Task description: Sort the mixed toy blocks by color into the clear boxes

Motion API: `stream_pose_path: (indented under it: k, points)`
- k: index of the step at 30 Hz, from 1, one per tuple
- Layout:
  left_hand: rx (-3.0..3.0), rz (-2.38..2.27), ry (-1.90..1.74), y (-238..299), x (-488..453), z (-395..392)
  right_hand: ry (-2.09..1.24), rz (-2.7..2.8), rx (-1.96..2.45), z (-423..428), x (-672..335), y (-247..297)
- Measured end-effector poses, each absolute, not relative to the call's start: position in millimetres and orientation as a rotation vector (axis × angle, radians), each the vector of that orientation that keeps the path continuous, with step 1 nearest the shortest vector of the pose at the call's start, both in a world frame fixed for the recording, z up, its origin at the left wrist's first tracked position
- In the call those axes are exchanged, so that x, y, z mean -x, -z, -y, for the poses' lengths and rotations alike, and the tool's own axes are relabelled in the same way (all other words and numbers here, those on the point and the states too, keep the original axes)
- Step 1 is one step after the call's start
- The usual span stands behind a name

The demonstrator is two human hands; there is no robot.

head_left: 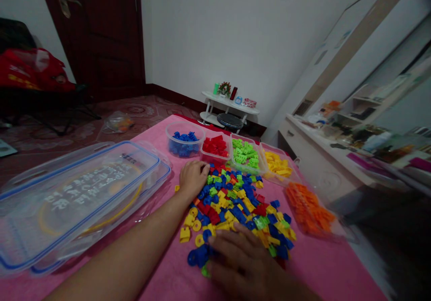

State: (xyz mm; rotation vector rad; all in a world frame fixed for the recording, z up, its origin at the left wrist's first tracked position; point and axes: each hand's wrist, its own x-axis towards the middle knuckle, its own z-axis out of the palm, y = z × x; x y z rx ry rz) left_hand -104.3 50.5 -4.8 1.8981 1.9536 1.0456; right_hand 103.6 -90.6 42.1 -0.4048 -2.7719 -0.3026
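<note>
A heap of mixed building blocks [220,200] in blue, yellow, red and green lies spread on the pink cloth. At the heap's far left edge is my left hand [193,177], its fingers curled together beside the red-block container; whatever they may hold is hidden. Over the near part of the heap, my right hand [240,258] is slightly blurred, with fingers stretched out and apart. Beside its fingertips are blue blocks [198,256] and a green block [206,269]. No block shows gripped in it.
Beyond the heap stand clear containers of blue blocks [183,144], red blocks [215,146], green blocks [245,152] and yellow blocks [278,164]. Orange blocks [308,209] fill a container at the right. Stacked clear lids [84,188] with blue edging lie at the left.
</note>
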Motion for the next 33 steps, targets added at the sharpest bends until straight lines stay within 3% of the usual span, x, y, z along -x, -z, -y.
stream_pose_path:
  k: [3,8,18,24,33]
  points:
    - [-1.893,-1.931,-1.047,5.6,105.3,-51.0,0.375,2.836,0.361,93.2,-90.3,-31.9]
    - [-1.879,-1.916,-1.069,6.4,106.6,-50.9,0.249,2.789,0.85,64.2,-78.8,-37.0]
    - [-1.838,-1.906,-1.051,2.4,106.5,-50.3,-0.146,2.503,1.424,-7.6,-85.7,-58.6]
    - [-1.803,-1.881,-1.081,-0.7,106.5,-47.5,-0.229,2.455,1.331,-0.8,-62.7,-82.5]
    - [-1.726,-1.783,-1.153,2.8,108.4,-50.5,-0.377,2.505,1.27,18.1,-42.8,-66.3]
